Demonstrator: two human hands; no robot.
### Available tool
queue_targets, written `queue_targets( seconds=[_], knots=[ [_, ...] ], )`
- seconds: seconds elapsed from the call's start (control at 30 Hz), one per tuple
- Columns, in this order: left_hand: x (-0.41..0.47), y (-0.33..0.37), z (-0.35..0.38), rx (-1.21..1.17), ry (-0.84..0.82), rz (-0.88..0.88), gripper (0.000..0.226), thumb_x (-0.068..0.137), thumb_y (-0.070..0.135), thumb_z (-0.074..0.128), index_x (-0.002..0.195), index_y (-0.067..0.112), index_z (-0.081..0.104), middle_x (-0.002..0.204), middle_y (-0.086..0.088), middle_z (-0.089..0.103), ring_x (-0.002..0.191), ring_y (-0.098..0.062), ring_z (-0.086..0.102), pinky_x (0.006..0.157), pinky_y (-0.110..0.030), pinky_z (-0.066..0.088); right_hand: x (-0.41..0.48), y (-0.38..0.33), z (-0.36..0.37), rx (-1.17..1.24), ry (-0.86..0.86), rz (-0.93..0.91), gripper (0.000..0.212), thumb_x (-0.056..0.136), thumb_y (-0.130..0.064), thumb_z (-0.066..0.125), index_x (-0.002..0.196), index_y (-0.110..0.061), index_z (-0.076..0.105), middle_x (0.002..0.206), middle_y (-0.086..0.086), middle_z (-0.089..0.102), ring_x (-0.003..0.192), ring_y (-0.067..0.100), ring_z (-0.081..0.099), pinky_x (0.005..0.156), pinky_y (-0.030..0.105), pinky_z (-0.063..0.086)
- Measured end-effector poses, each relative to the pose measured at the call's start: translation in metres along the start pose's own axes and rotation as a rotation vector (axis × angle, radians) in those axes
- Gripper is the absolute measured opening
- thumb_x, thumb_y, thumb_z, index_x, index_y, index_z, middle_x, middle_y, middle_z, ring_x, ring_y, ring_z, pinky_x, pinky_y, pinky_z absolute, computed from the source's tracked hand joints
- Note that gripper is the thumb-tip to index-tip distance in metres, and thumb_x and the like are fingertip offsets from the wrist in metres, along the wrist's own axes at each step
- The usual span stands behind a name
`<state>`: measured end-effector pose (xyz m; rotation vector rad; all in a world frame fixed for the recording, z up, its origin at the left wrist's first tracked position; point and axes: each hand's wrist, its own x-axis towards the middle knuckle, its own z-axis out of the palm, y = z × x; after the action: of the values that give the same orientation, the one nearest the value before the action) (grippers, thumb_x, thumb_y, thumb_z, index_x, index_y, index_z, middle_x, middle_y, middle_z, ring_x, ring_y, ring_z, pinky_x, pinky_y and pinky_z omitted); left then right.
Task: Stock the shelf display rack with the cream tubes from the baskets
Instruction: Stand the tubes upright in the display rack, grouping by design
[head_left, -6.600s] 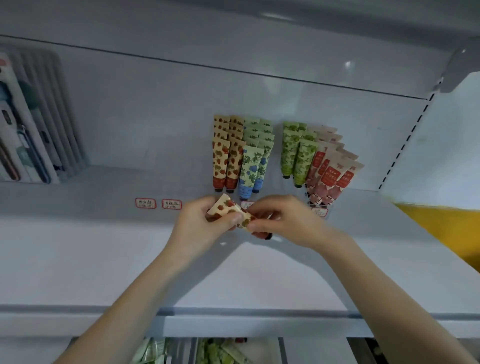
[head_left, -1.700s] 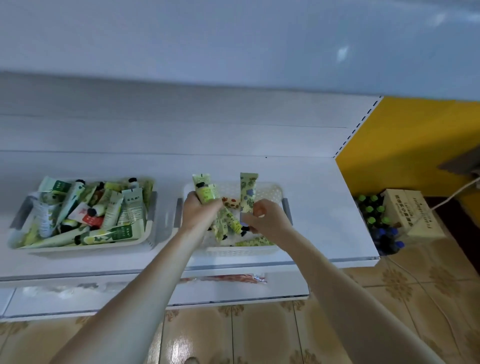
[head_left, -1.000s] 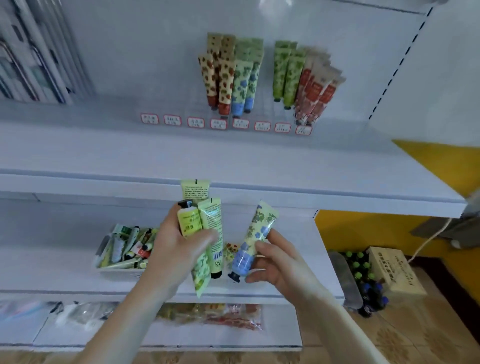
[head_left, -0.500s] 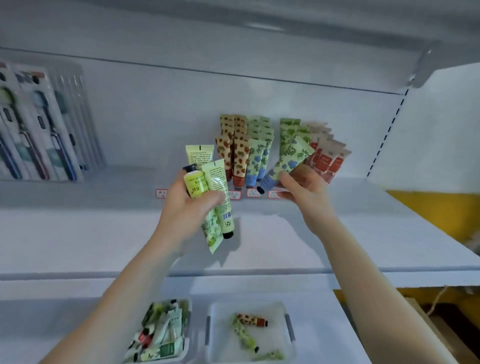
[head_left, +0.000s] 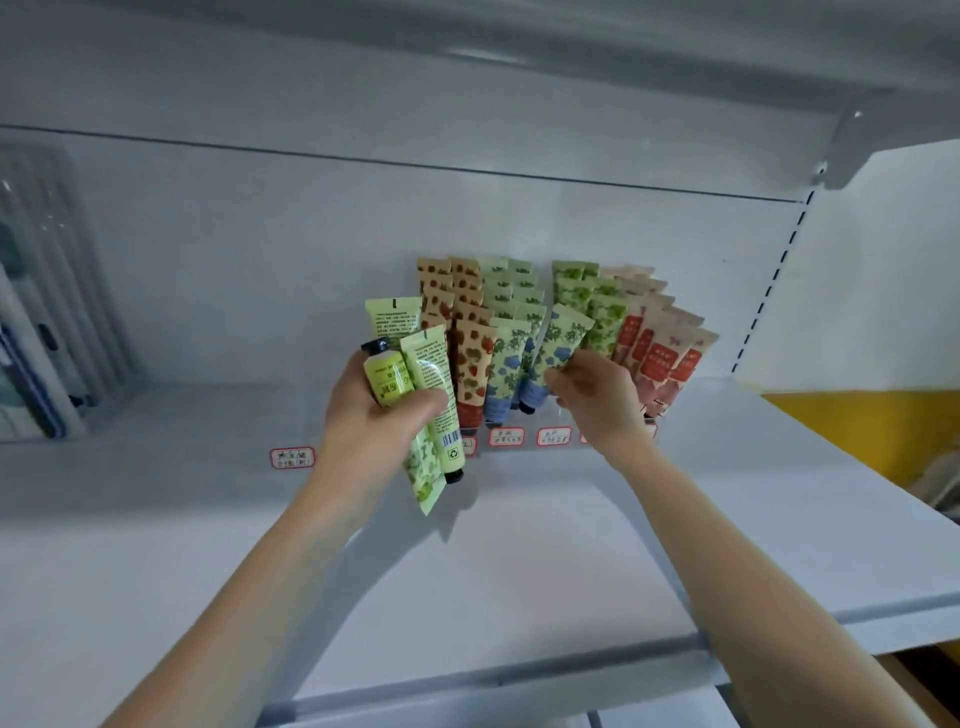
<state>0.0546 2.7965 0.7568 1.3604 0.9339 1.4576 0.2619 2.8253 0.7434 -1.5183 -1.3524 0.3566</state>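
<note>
A display rack (head_left: 561, 291) at the back of the white shelf (head_left: 519, 545) holds rows of cream tubes: strawberry-print, blue-flower, green-print and red-label ones. My left hand (head_left: 369, 415) grips a bunch of several light green tubes (head_left: 415, 374), left of the rack and in front of its strawberry row. My right hand (head_left: 597, 400) pinches a blue-flower tube (head_left: 558, 345), cap down, right at the front of the blue-flower row. The baskets are out of view.
Red-bordered price tags (head_left: 506, 436) line the shelf below the rack. Packaged toothbrushes (head_left: 47, 332) stand at the far left. An upper shelf (head_left: 519, 62) hangs overhead. A yellow wall (head_left: 857, 431) shows to the right.
The view came closer to the rack. My right hand moved the blue-flower tube down and left to the front of the blue-flower row. My left hand keeps its green tubes.
</note>
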Motion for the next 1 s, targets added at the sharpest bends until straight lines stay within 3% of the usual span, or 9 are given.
queue_targets(
  seconds=[0.13, 0.17, 0.23, 0.37, 0.47, 0.53, 0.63, 0.8, 1.0],
  knots=[
    [0.002, 0.0, 0.002, 0.002, 0.009, 0.011, 0.032, 0.057, 0.018, 0.063, 0.088, 0.025, 0.056, 0.08, 0.006, 0.068, 0.079, -0.014, 0.066, 0.071, -0.034, 0.053, -0.004, 0.0, 0.0, -0.068, -0.097, -0.083, 0.011, 0.089, -0.007, 0.058, 0.083, 0.001, 0.059, 0.07, 0.005, 0.06, 0.062, 0.014, 0.051, 0.063, 0.023, 0.044],
    [0.002, 0.0, 0.002, 0.0, 0.011, 0.02, 0.032, 0.057, 0.018, 0.063, 0.088, 0.024, 0.056, 0.079, 0.008, 0.068, 0.077, -0.013, 0.066, 0.068, -0.032, 0.052, -0.005, -0.001, 0.001, -0.097, -0.122, -0.099, 0.012, 0.09, -0.007, 0.058, 0.079, -0.002, 0.055, 0.065, -0.001, 0.055, 0.058, 0.008, 0.047, 0.056, 0.012, 0.038],
    [0.001, 0.001, 0.002, -0.004, 0.012, 0.043, 0.031, 0.059, 0.016, 0.064, 0.088, 0.024, 0.056, 0.074, 0.013, 0.069, 0.071, -0.006, 0.066, 0.061, -0.024, 0.051, -0.006, -0.002, 0.002, -0.161, -0.15, -0.125, 0.014, 0.091, -0.008, 0.057, 0.078, -0.008, 0.05, 0.064, -0.005, 0.051, 0.057, -0.001, 0.043, 0.052, 0.007, 0.036],
    [-0.001, 0.001, 0.002, -0.011, 0.017, 0.067, 0.032, 0.074, -0.002, 0.068, 0.087, 0.024, 0.056, 0.069, 0.017, 0.068, 0.066, 0.0, 0.064, 0.055, -0.018, 0.05, -0.002, -0.002, 0.003, -0.221, -0.151, -0.134, 0.014, 0.092, -0.011, 0.056, 0.079, -0.005, 0.053, 0.072, 0.005, 0.057, 0.066, 0.015, 0.05, 0.054, 0.019, 0.036],
    [0.0, 0.001, 0.005, -0.011, 0.027, 0.071, 0.03, 0.065, 0.007, 0.068, 0.087, 0.023, 0.056, 0.068, 0.016, 0.068, 0.064, 0.0, 0.064, 0.053, -0.015, 0.05, -0.003, -0.001, 0.006, -0.249, -0.139, -0.142, 0.016, 0.092, -0.012, 0.056, 0.081, -0.001, 0.054, 0.076, 0.013, 0.061, 0.072, 0.025, 0.054, 0.064, 0.032, 0.042],
    [0.0, 0.0, 0.007, -0.009, 0.032, 0.071, 0.031, 0.073, -0.002, 0.07, 0.087, 0.022, 0.055, 0.07, 0.011, 0.068, 0.063, 0.0, 0.063, 0.053, -0.014, 0.049, -0.002, -0.001, 0.008, -0.3, -0.137, -0.16, 0.019, 0.094, -0.014, 0.053, 0.083, 0.003, 0.055, 0.08, 0.018, 0.063, 0.074, 0.03, 0.057, 0.065, 0.037, 0.044],
    [-0.001, -0.002, 0.008, -0.003, 0.039, 0.066, 0.032, 0.078, -0.006, 0.066, 0.086, 0.023, 0.055, 0.072, 0.01, 0.067, 0.063, 0.001, 0.063, 0.053, -0.013, 0.048, 0.002, -0.002, 0.01, -0.397, -0.165, -0.195, 0.02, 0.096, -0.016, 0.049, 0.079, -0.005, 0.046, 0.073, 0.013, 0.054, 0.066, 0.024, 0.048, 0.053, 0.033, 0.03],
    [-0.001, -0.003, 0.008, -0.006, 0.045, 0.053, 0.028, 0.058, 0.016, 0.06, 0.084, 0.025, 0.055, 0.068, 0.018, 0.067, 0.064, 0.001, 0.063, 0.054, -0.013, 0.049, 0.004, -0.001, 0.012, -0.434, -0.181, -0.219, 0.021, 0.096, -0.016, 0.048, 0.079, -0.007, 0.041, 0.061, -0.003, 0.036, 0.063, 0.021, 0.039, 0.045, 0.018, 0.022],
    [-0.004, -0.001, 0.01, -0.016, 0.028, 0.054, 0.03, 0.074, 0.0, 0.068, 0.086, 0.023, 0.055, 0.07, 0.014, 0.067, 0.068, -0.001, 0.064, 0.059, -0.02, 0.05, 0.003, 0.0, 0.013, -0.383, -0.19, -0.185, 0.02, 0.096, -0.016, 0.05, 0.079, -0.006, 0.044, 0.066, 0.006, 0.045, 0.063, 0.021, 0.042, 0.047, 0.024, 0.026]
  ],
)
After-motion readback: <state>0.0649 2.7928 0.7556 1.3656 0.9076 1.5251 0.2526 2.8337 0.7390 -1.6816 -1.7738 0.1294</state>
